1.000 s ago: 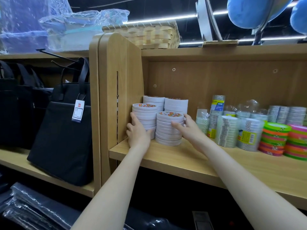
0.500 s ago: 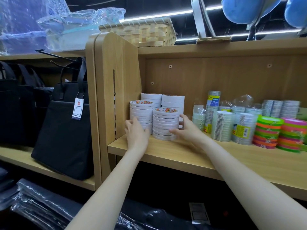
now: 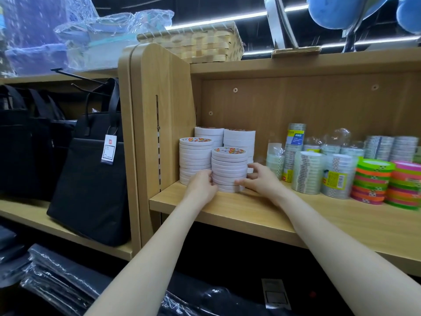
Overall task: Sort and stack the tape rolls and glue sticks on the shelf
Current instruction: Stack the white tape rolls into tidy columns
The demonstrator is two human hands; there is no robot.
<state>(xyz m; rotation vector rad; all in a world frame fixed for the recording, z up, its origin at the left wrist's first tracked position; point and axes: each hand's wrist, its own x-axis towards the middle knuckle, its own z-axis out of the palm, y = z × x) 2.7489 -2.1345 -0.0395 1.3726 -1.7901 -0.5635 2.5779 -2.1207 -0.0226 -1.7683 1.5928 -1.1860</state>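
Tape stack: front white tape stack (image 3: 229, 169) stands upright on the wooden shelf (image 3: 250, 213), near the shelf's left end, with a printed label on its top roll
Left hand: left hand (image 3: 201, 184) clasps the lower left side of the front white tape stack; fingers curled round the bottom rolls, fingertips against the stack's edge
Right hand: right hand (image 3: 259, 179) clasps the lower right side of the same stack; thumb low at the front, fingers curved round the far side, slightly spread
Neighbouring stacks: left white stack (image 3: 194, 159) stands just beside it, a little taller, close to the side panel (image 3: 164, 115); two rear white stacks (image 3: 239, 139) stand behind, against the back wall
Clear tape: clear tape packs (image 3: 309, 172) stand upright to the right of the right hand, some in wrap with yellow labels
Coloured tape: neon tape stacks (image 3: 373, 181) in green, orange and pink sit further right, near the shelf front
Surroundings: black bag (image 3: 91, 185) with a hang tag on the lower shelf at left; woven basket (image 3: 198, 44) on top of the unit
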